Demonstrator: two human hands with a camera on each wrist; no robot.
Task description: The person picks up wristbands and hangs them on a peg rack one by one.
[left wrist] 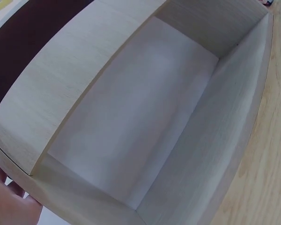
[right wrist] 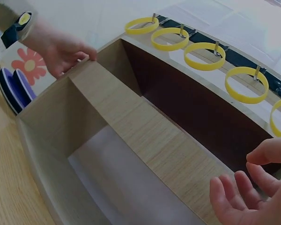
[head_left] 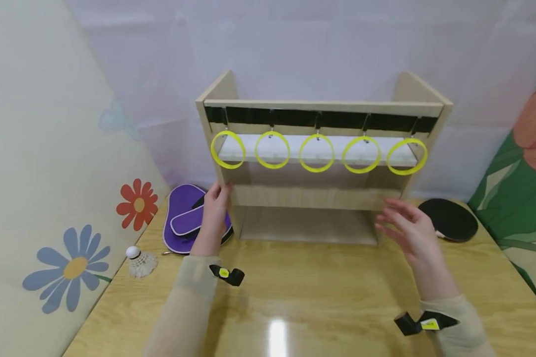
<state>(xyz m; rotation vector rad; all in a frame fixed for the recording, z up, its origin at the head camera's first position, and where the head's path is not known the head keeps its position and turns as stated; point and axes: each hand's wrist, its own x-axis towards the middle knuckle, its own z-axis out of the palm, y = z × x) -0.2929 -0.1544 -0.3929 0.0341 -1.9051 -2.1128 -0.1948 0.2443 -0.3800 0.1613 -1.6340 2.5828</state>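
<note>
A small wooden shelf [head_left: 312, 196] stands at the back of the table, with several yellow rings [head_left: 316, 153] hanging from hooks on its black front strip. My left hand [head_left: 215, 203] grips the edge of the shelf's left side panel; in the left wrist view its fingers [left wrist: 16, 187] lie along the panel's outer face. Beside the right end of the shelf is my right hand [head_left: 408, 230], fingers loosely bent and nothing held. In the right wrist view the right hand [right wrist: 257, 187] appears in front of the shelf's crossboard [right wrist: 136, 126]; whether it touches the wood I cannot tell.
Left of the shelf lie a purple case [head_left: 178, 240] with white trim and a shuttlecock [head_left: 141, 262]. A black paddle [head_left: 451, 219] lies to the right. Pale cloth [head_left: 317, 44] hangs behind, and flower-patterned panels [head_left: 71, 208] flank the wooden table [head_left: 303, 287].
</note>
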